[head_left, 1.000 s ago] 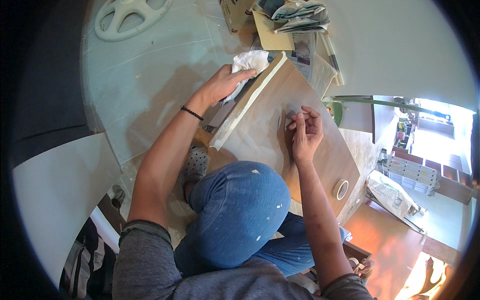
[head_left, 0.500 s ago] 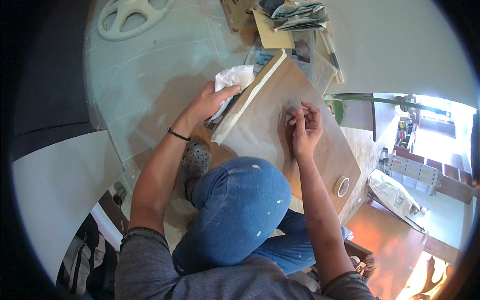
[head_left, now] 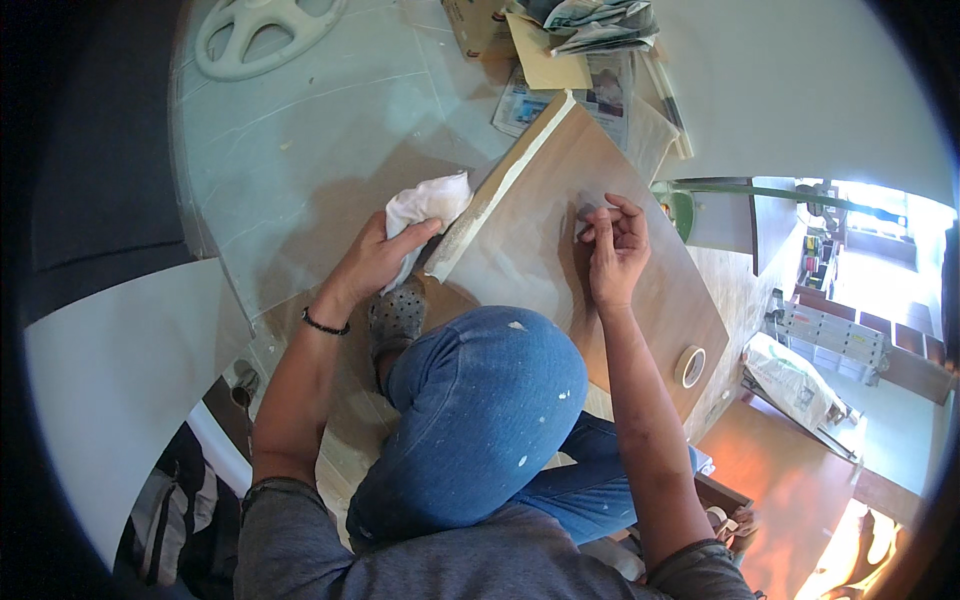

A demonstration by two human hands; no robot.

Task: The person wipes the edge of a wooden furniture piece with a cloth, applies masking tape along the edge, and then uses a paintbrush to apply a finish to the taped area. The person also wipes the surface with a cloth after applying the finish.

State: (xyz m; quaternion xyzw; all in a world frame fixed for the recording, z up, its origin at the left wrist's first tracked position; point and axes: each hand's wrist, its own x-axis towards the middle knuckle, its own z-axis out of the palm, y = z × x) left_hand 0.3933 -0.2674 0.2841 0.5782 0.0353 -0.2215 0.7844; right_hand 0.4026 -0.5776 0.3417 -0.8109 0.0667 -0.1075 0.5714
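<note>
My left hand [head_left: 380, 252] is closed around a crumpled white cloth [head_left: 430, 200], just left of the board's edge and apart from it. The brown wooden board [head_left: 660, 300] lies tilted in front of my knee. A rough whitish strip [head_left: 515, 175] runs along its left edge. Over the middle of the board my right hand [head_left: 618, 258] has its thumb and fingers pinched together. A small greyish patch shows at those fingertips, too unclear to name. A roll of tape [head_left: 690, 366] rests on the board's near right part.
Folded newspapers [head_left: 605, 22], a yellowish sheet [head_left: 548, 62] and a cardboard box [head_left: 478, 28] sit beyond the board. At the far left is a pale wheel-shaped base [head_left: 262, 52]. My shoe [head_left: 397, 318] is beside the board's near corner; a ladder [head_left: 830, 335] lies at the right.
My left hand has drawn the cloth leftward and toward me, away from the board's edge. My right hand has barely moved, its fingers still pinched.
</note>
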